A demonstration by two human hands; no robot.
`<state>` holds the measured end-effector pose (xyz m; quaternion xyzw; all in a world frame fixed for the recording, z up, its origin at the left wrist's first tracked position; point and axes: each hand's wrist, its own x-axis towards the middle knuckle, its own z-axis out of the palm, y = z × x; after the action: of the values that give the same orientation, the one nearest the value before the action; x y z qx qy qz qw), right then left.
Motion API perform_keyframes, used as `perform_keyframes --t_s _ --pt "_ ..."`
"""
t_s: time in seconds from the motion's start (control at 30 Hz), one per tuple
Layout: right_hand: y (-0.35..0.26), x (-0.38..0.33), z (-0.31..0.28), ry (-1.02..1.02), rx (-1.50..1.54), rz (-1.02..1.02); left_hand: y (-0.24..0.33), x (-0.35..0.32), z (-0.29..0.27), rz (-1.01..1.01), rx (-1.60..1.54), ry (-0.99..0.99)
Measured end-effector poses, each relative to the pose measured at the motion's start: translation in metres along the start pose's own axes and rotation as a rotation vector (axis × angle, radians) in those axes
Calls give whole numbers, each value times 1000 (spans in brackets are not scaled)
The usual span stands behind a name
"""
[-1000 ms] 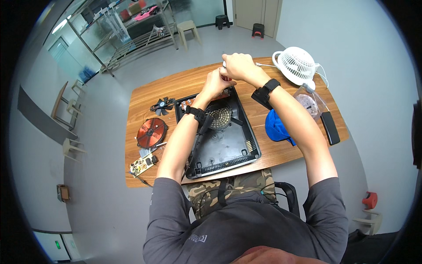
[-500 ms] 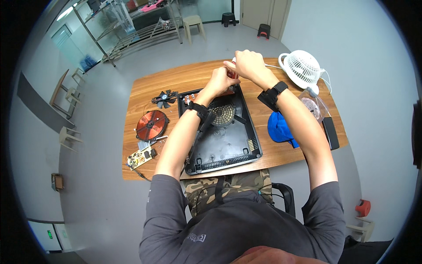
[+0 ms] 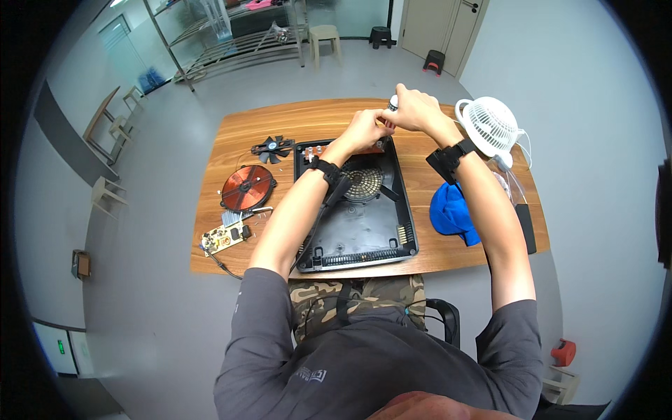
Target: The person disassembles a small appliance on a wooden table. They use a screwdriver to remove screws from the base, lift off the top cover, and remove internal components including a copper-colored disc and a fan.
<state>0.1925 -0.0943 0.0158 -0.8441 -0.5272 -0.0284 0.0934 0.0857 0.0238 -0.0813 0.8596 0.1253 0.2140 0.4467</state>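
My right hand is closed around the red-and-white handle of what looks like a screwdriver, held upright over the far edge of a black appliance base shell. Close beside it, my left hand has its fingers pinched together at the lower part of the tool; whatever is between them is hidden. Under my hands, a reddish-brown circuit board strip lies along the shell's far side. A round vent grille shows in the shell's floor. The tool's tip is out of sight.
Left of the shell lie a black fan, a round copper coil and a circuit board with a cable, with small loose screws nearby. To the right are a white fan, a blue cap and a flat black device.
My view has shifted a little, so the scene sits differently. Both hands stay together at the shell's far edge, the right one slightly turned about the handle.
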Motion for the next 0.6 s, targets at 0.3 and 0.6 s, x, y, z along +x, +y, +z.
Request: perform_keyframes --t_s 0.3,0.6 --pt "2 0 11 133 -22 -70 -13 9 19 81 175 197" --pt "-9 -2 11 120 -29 -39 2 -4 7 -21 91 67"
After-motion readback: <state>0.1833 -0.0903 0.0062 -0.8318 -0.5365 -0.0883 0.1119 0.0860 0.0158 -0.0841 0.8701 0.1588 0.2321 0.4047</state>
